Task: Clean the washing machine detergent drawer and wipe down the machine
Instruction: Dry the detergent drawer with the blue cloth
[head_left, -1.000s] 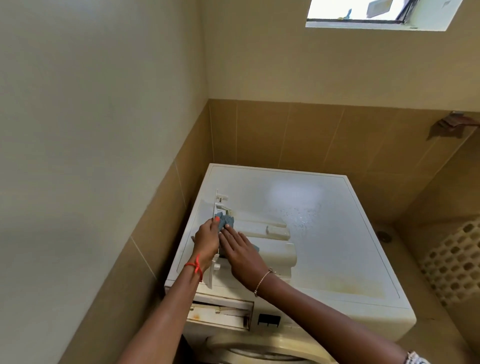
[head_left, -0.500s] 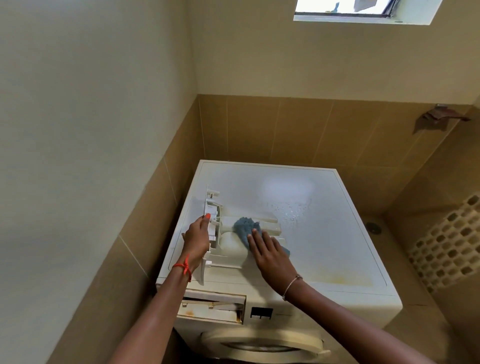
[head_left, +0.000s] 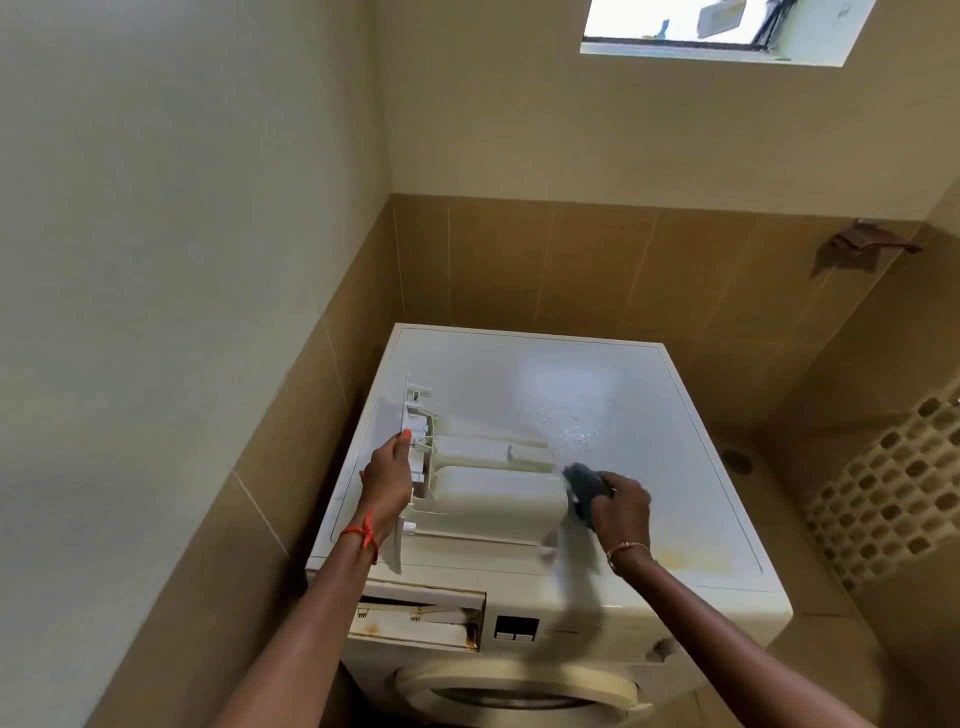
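Observation:
The white detergent drawer (head_left: 488, 475) lies upside down on the washing machine's top (head_left: 649, 415), its front panel to the left. My left hand (head_left: 388, 475) grips that left end and steadies it. My right hand (head_left: 621, 506) holds a grey-blue cloth (head_left: 582, 488) bunched in its fingers against the drawer's right end. Below, the drawer slot (head_left: 421, 616) in the machine's front stands open and looks stained.
The machine fills a tiled corner, walls close on the left and behind. Water droplets (head_left: 571, 428) sit on the lid; a yellowish stain (head_left: 696, 558) marks its front right. A floor drain (head_left: 736, 460) and a perforated tile panel (head_left: 883, 499) lie to the right.
My right hand has swept the cloth rightward across the drawer, from its left end to its right end, and now bunches it. My left hand kept its hold.

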